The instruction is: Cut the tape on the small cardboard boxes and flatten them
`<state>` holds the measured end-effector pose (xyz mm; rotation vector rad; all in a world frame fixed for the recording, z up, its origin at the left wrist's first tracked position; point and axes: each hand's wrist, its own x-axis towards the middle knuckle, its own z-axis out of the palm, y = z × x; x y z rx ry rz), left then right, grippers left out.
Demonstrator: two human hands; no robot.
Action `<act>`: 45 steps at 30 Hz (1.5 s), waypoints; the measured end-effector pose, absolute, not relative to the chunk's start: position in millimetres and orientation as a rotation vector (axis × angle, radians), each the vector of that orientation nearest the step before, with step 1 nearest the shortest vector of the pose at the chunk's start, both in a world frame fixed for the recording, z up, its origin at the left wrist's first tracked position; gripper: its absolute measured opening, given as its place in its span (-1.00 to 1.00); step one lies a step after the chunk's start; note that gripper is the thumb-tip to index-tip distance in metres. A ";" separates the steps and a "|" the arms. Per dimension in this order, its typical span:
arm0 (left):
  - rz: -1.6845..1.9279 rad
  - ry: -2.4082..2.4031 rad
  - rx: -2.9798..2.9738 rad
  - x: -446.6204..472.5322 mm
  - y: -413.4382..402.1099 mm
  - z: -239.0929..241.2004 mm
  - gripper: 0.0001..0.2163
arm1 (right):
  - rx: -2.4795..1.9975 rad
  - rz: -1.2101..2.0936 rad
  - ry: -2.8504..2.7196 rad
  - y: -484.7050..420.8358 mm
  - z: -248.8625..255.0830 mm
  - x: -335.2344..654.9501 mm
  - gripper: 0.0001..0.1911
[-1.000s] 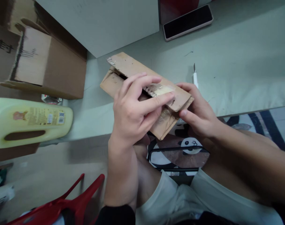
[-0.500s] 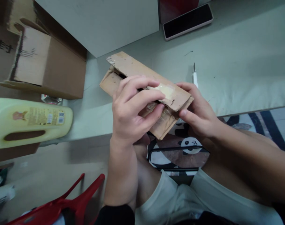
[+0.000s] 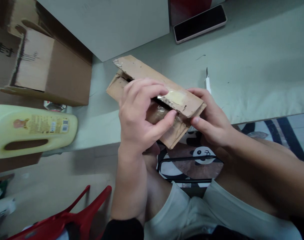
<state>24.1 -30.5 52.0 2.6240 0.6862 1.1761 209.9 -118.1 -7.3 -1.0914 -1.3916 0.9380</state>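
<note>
A small brown cardboard box point(image 3: 152, 71) is held tilted above the table's near edge. Its upper flap stands partly raised, with a dark gap beneath it and torn clear tape along the opening. My left hand point(image 3: 141, 113) lies over the flap's edge, fingertips curled at the gap and thumb against the lower side. Gripping the box's right end is my right hand point(image 3: 212, 116), its thumb at the near corner and fingers behind. Just beyond that hand, a craft knife point(image 3: 208, 83) with a white handle and bare blade rests on the table.
A phone-like dark slab point(image 3: 200, 23) lies at the back beside a large white box point(image 3: 111, 23). An opened carton point(image 3: 66, 70) stands at left, with a yellow bottle point(image 3: 51, 120) in front. Below are a red stool point(image 3: 86, 213) and a panda-patterned mat point(image 3: 204, 155).
My left fingers have shifted slightly up and back along the flap, showing more of the dark gap and crumpled tape. My right hand and the box have barely moved.
</note>
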 end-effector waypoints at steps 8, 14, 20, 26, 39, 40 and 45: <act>1.115 0.889 2.499 21.7 -33.5 53.1 -0.72 | -1.103 0.948 -1.402 -117.5 -7.6 211.1 -0.40; 1.215 0.864 2.455 26.5 -33.7 52.7 -0.70 | -1.144 0.941 -1.424 -117.6 -5.4 211.3 -0.39; 1.192 0.875 2.518 26.7 -33.9 54.2 -0.77 | -1.177 0.961 -1.410 -118.9 -5.3 211.2 -0.36; 1.259 0.827 2.524 25.9 -31.8 52.3 -0.75 | -1.158 0.951 -1.410 -118.3 -6.3 211.7 -0.38; 1.519 1.088 2.169 29.7 -32.2 50.9 -0.82 | -1.098 0.947 -1.449 -115.7 -11.6 211.0 -0.39; 1.536 1.160 2.130 29.3 -31.7 51.1 -0.82 | -1.083 0.954 -1.465 -115.3 -12.1 211.0 -0.40; 1.600 1.310 2.107 26.3 -30.0 53.2 -0.82 | -1.103 0.967 -1.488 -115.4 -12.2 211.2 -0.46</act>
